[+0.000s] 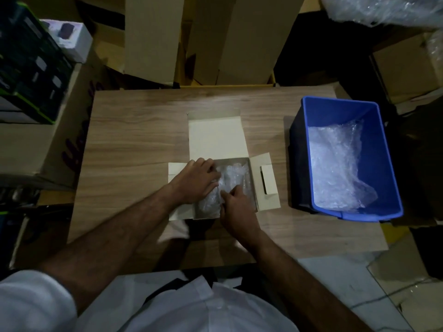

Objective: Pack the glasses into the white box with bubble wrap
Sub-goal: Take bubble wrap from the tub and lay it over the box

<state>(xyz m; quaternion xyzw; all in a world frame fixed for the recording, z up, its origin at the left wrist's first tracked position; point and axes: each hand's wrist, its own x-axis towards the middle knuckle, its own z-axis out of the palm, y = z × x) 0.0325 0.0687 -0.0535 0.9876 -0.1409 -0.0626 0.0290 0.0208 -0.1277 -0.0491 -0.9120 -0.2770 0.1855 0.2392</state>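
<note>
The white box (217,137) lies open at the middle of the wooden table, lid flap folded back and side flaps spread. Inside it sits a bundle of bubble wrap (231,174); whatever it covers is hidden, so no glasses are visible. My left hand (195,180) lies over the left part of the bundle, fingers laid on the wrap. My right hand (236,207) is at the box's near right, fingertips pushing into the wrap. Whether either hand actually grips the wrap I cannot make out.
A blue plastic bin (383,164) with more bubble wrap (335,168) stands on the table's right side. Cardboard cartons (230,39) rise behind the table, dark crates (31,68) at left, a bubble wrap roll (383,8) top right.
</note>
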